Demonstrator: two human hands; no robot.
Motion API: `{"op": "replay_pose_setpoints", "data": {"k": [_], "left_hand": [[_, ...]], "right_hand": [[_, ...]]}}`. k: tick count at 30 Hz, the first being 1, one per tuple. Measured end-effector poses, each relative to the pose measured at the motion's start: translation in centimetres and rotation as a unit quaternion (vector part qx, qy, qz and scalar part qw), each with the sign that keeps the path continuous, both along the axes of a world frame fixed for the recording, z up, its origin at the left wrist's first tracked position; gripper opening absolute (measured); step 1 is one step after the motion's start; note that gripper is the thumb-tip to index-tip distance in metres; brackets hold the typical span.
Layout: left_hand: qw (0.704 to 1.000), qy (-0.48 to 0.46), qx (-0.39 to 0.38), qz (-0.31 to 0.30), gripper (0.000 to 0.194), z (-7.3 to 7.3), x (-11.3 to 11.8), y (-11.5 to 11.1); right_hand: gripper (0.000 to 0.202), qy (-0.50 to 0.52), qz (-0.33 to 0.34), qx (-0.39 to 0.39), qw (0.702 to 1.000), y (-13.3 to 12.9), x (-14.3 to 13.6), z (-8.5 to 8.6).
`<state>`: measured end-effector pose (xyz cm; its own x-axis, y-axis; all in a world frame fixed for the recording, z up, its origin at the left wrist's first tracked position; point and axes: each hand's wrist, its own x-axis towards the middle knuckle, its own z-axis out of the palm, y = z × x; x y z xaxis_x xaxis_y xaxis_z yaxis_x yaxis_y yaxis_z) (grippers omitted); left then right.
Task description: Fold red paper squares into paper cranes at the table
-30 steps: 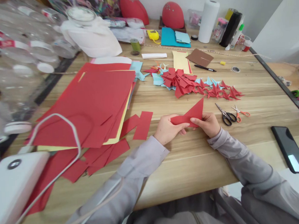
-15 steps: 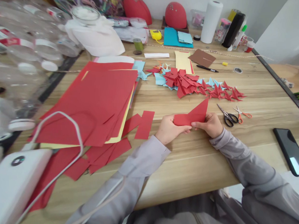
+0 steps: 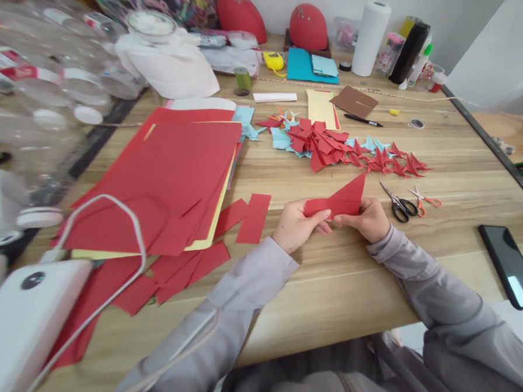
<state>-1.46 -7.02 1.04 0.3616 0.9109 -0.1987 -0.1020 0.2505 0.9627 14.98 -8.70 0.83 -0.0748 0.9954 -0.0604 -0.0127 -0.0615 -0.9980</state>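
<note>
A partly folded piece of red paper [image 3: 348,196] is held over the table between both hands, with one pointed corner rising at its right. My left hand [image 3: 298,223] pinches its left part, the thumb lying across the front near the lower edge. My right hand [image 3: 368,218] grips the right end, its thumb pressing on the lower edge close to the left thumb. Fingers behind the paper are mostly hidden. Beyond the hands lies a heap of folded red paper pieces [image 3: 318,143], with light blue ones [image 3: 370,144] among them.
Red sheets [image 3: 172,171] and cut red strips [image 3: 253,218] lie left. Black scissors [image 3: 400,204] and small orange-handled scissors [image 3: 425,201] sit right, beyond them a phone [image 3: 510,265]. A white power bank [image 3: 35,325] with a cable is near left; plastic bottles [image 3: 80,88] stand behind.
My left thumb has moved slightly up and left on the paper's lower edge. The right hand and the paper stay nearly in place.
</note>
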Motion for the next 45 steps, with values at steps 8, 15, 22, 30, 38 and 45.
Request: {"op": "replay_pose_setpoints", "data": {"k": [8,15,22,30,38,45], "left_hand": [[0.999,-0.043,-0.012,0.013,0.043,-0.5,0.1,0.3],[0.998,-0.022,0.03,0.058,0.044,-0.3,0.0,0.3],[0.999,-0.035,0.003,0.027,0.039,-0.4,0.3,-0.1],[0.999,-0.044,-0.004,0.013,0.037,-0.2,0.4,-0.1],[0.997,-0.068,-0.028,-0.014,0.035,-0.2,0.1,0.3],[0.997,-0.06,-0.014,0.04,0.049,-0.5,0.1,0.5]], "right_hand": [[0.032,0.048,-0.045,-0.049,0.997,0.3,0.3,-0.4],[0.033,0.029,-0.027,-0.022,0.999,0.4,0.6,-0.6],[0.026,-0.059,-0.038,0.021,0.997,-0.2,-0.1,0.4],[0.026,-0.028,-0.024,-0.004,0.999,-0.2,0.1,0.5],[0.029,0.032,-0.044,-0.025,0.998,0.2,0.6,-0.7],[0.032,0.067,-0.077,-0.033,0.994,0.6,1.0,-1.2]]}}
